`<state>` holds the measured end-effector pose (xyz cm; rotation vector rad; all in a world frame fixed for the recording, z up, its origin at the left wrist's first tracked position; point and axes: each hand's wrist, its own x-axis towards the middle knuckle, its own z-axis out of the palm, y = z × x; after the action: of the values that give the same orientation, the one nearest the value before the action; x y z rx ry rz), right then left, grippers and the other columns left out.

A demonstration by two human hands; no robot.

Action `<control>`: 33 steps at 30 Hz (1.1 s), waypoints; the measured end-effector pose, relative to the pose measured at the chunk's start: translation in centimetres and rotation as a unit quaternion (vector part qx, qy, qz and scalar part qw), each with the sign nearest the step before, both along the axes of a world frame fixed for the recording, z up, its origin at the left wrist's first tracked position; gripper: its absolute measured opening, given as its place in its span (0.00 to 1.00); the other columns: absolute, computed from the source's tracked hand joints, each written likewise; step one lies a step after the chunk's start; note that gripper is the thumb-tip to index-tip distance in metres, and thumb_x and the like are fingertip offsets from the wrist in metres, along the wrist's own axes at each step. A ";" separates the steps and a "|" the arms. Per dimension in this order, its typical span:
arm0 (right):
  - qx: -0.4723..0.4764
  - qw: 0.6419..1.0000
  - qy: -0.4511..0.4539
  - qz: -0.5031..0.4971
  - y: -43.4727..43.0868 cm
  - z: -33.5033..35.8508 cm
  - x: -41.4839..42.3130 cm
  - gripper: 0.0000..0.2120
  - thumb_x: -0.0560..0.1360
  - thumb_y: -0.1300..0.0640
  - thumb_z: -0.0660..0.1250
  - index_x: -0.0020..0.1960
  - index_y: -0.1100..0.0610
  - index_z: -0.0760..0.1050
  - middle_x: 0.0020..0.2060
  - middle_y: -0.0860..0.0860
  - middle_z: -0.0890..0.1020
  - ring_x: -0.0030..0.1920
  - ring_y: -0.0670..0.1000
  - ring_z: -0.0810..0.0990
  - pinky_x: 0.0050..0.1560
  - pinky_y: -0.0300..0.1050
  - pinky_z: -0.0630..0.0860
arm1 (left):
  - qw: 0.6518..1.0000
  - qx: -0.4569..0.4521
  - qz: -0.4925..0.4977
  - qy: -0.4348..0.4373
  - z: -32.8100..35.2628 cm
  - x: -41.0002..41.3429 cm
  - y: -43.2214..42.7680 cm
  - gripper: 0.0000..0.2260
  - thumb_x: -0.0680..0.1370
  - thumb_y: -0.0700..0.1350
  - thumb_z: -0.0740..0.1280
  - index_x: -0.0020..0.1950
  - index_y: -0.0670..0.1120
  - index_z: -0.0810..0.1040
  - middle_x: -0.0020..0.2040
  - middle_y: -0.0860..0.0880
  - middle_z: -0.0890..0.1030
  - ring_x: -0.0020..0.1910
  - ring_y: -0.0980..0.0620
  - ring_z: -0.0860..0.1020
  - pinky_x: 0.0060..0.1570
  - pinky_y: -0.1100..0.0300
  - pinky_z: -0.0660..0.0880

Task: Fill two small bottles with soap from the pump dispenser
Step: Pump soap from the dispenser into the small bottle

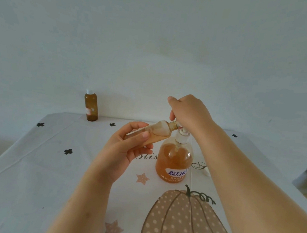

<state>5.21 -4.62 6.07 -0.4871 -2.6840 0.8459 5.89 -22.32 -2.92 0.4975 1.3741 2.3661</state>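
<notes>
My left hand grips a small clear bottle that lies tilted, its open neck pointing right at the pump spout. The pump dispenser stands on the table, about two thirds full of orange soap, with a white pump head. My right hand rests on top of the pump head with fingers curled over it, hiding the spout. A second small bottle, amber-filled with a white cap, stands upright at the table's far left edge by the wall.
A white tablecloth with clover, star and pumpkin prints covers the table. A small white object, partly hidden by my right forearm, lies right of the dispenser. The wall is close behind the table; floor shows past the right edge.
</notes>
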 end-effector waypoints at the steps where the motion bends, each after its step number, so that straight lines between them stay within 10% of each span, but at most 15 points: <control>1: 0.004 1.000 -0.003 0.000 0.0 0.0 -0.1 0.24 0.82 0.47 0.56 0.47 0.63 0.83 0.25 0.49 0.76 0.29 0.52 0.75 0.35 0.43 0.72 | 1.000 0.000 0.000 0.001 0.0 0.0 0.0 0.13 0.70 0.42 0.72 0.54 0.44 0.79 0.47 0.44 0.84 0.41 0.47 0.82 0.40 0.60 0.80; 33: -0.001 1.000 0.020 0.007 0.2 -1.5 -0.1 0.28 0.83 0.42 0.55 0.45 0.63 0.83 0.25 0.48 0.73 0.29 0.50 0.73 0.33 0.43 0.67 | 1.000 -0.019 -0.002 -0.004 -0.1 -0.3 0.0 0.13 0.72 0.40 0.74 0.55 0.42 0.79 0.47 0.44 0.84 0.40 0.47 0.82 0.40 0.60 0.80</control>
<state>5.08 -4.42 4.55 -0.4476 -2.6538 0.8518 5.55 -22.28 -3.02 0.4796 1.4112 2.3326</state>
